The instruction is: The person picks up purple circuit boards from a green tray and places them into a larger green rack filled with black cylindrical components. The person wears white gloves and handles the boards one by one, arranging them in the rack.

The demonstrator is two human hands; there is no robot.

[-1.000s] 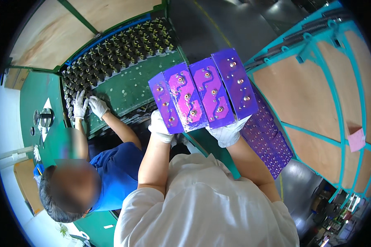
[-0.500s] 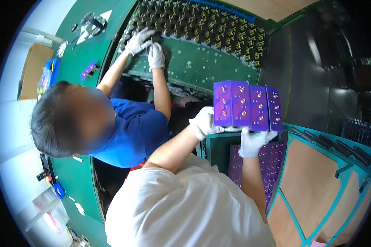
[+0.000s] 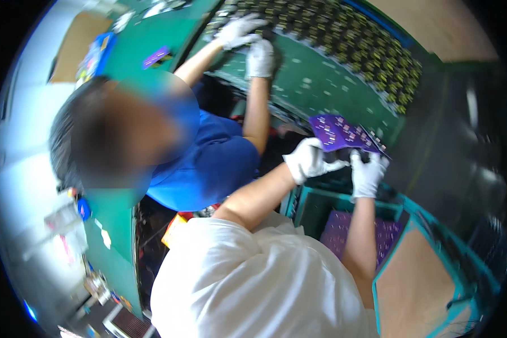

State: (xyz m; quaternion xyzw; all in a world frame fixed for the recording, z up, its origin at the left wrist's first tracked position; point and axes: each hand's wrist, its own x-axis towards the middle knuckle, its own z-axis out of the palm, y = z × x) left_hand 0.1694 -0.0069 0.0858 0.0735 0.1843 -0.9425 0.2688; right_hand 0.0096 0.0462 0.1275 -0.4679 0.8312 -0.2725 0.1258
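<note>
Both my hands wear white gloves and grip a purple panel of circuit boards (image 3: 342,134), tilted nearly flat in front of me. My left hand (image 3: 308,159) holds its near left edge and my right hand (image 3: 367,173) holds its near right edge. Just beyond the panel lies a green work surface (image 3: 321,84) with rows of small dark parts (image 3: 343,34). A co-worker in a blue shirt (image 3: 208,163) sits to my left, with both gloved hands (image 3: 248,42) on those parts.
Below my hands a teal-framed rack (image 3: 411,208) holds more purple boards (image 3: 349,236) and brown panels (image 3: 411,287). A small purple board (image 3: 155,56) lies on the green bench at the far left. Clutter lines the left edge.
The purple panel has tipped from upright and facing me to nearly flat, and has moved forward over the green surface. My view has swung left; the co-worker's hands stay on the parts.
</note>
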